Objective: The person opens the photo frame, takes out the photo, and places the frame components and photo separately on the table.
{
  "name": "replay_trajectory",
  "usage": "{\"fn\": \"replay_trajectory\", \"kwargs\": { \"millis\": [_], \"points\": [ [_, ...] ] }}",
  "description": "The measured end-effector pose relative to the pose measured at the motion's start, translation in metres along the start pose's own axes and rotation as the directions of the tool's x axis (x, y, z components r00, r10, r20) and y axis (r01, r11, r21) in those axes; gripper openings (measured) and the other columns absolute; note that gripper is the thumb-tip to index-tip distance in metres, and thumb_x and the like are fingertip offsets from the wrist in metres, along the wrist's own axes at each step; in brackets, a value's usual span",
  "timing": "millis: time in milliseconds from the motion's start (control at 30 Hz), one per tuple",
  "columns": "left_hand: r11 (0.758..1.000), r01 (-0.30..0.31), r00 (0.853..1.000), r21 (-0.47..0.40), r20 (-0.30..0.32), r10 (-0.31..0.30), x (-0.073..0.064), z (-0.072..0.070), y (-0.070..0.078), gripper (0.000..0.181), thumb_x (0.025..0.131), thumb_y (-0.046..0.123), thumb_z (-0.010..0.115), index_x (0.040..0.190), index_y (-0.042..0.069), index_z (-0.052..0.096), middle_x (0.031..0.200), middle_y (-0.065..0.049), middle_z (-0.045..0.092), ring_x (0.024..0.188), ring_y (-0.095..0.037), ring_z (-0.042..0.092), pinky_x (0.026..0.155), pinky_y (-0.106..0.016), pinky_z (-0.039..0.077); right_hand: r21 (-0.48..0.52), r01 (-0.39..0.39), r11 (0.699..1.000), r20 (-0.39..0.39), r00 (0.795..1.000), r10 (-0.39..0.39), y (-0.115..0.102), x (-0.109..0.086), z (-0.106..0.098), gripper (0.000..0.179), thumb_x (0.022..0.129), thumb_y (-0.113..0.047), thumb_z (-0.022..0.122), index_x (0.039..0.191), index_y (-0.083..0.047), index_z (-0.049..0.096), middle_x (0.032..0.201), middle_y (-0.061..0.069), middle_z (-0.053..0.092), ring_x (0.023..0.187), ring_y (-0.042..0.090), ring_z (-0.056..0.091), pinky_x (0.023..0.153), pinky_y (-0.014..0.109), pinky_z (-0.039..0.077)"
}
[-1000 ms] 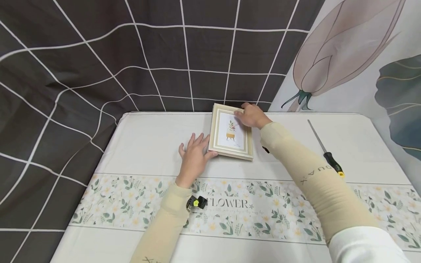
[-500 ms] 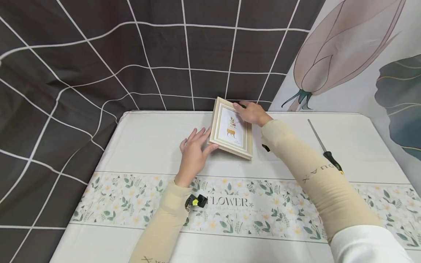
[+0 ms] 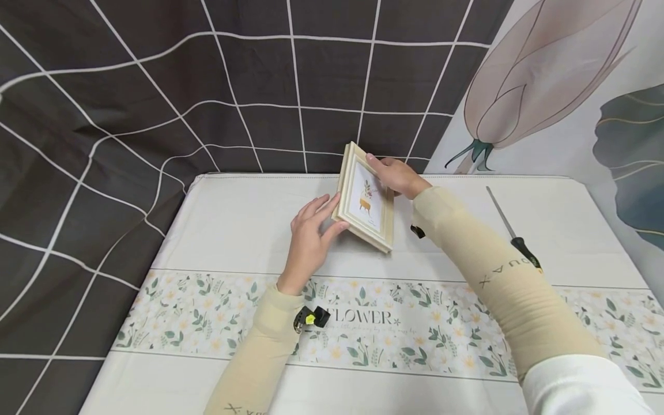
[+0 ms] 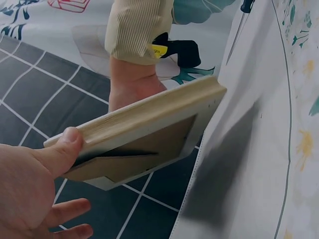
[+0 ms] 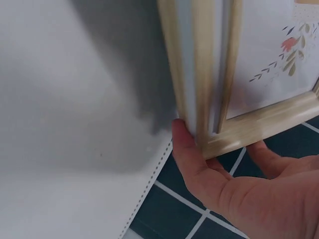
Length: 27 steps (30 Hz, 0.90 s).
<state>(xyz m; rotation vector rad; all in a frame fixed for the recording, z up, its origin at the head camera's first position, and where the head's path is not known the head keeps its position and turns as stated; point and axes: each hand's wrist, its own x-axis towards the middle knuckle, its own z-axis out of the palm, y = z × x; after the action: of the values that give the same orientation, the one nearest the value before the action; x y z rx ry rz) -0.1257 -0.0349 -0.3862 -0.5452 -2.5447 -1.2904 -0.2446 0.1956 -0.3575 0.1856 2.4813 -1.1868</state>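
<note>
At the far side of a white-covered worktop (image 3: 249, 230), a cream picture frame (image 3: 369, 203) is held at a tilt between a person's two bare hands, its print of a plant in an orange planter (image 3: 365, 204) facing the head camera. The left hand (image 3: 311, 236) has its grip parted across the near left corner, thumb on the near edge, forefinger against the left side and other fingers spread free. The right hand (image 3: 399, 176) spans the far right corner, its grip opened only enough to hold the frame's edges. From the left wrist, the brown backing board (image 4: 164, 134) shows above a shadow (image 4: 214, 164). A screwdriver (image 3: 504, 214) lies to the right, its handle partly hidden by a beige sleeve (image 3: 487, 265).
</note>
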Motion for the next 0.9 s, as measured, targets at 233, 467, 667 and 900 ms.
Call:
{"fn": "replay_trajectory", "kwargs": {
  "millis": [233, 467, 667, 900],
  "points": [
    [1.000, -0.023, 1.000, -0.019, -0.002, 0.023, 0.0007, 0.0019, 0.0022, 0.060, 0.089, 0.032, 0.074, 0.144, 0.018, 0.057, 0.149, -0.014, 0.050, 0.141, -0.033, 0.040, 0.116, -0.057, 0.021, 0.159, 0.005, 0.987, 0.027, 1.000, -0.010, -0.0049, -0.0026, -0.0004, 0.097, 0.094, -0.077, 0.029, 0.158, -0.005, 0.027, 0.142, 0.022, 0.043, 0.126, 0.034, 0.047, 0.100, 0.059, 0.046],
    [0.999, -0.038, 0.999, -0.025, -0.012, 0.038, -0.0002, 0.0035, 0.0030, 0.061, 0.089, 0.032, 0.074, 0.146, 0.019, 0.055, 0.148, -0.013, 0.052, 0.140, -0.032, 0.041, 0.115, -0.057, 0.022, 0.221, 0.009, 0.975, 0.048, 0.999, -0.020, -0.0073, -0.0022, -0.0007, 0.101, 0.093, -0.078, 0.031, 0.157, 0.000, 0.027, 0.142, 0.024, 0.041, 0.129, 0.036, 0.044, 0.103, 0.064, 0.042],
    [0.997, -0.066, 0.998, -0.039, -0.009, 0.065, 0.0002, 0.0052, 0.0045, 0.061, 0.090, 0.032, 0.074, 0.147, 0.020, 0.055, 0.148, -0.010, 0.052, 0.140, -0.030, 0.041, 0.116, -0.056, 0.022, 0.226, -0.018, 0.974, 0.074, 0.997, 0.001, -0.0077, -0.0014, 0.0003, 0.107, 0.090, -0.080, 0.038, 0.158, 0.002, 0.021, 0.154, 0.022, 0.031, 0.138, 0.036, 0.037, 0.105, 0.068, 0.038],
    [0.994, -0.101, 0.995, -0.033, 0.008, 0.102, 0.0023, 0.0039, 0.0080, 0.059, 0.092, 0.031, 0.072, 0.147, 0.021, 0.054, 0.150, -0.011, 0.050, 0.141, -0.029, 0.039, 0.116, -0.057, 0.021, 0.312, -0.035, 0.949, 0.117, 0.993, -0.003, -0.0088, -0.0020, -0.0012, 0.105, 0.089, -0.078, 0.043, 0.160, -0.005, 0.017, 0.161, 0.020, 0.023, 0.144, 0.039, 0.029, 0.106, 0.069, 0.036]
  ]
}}
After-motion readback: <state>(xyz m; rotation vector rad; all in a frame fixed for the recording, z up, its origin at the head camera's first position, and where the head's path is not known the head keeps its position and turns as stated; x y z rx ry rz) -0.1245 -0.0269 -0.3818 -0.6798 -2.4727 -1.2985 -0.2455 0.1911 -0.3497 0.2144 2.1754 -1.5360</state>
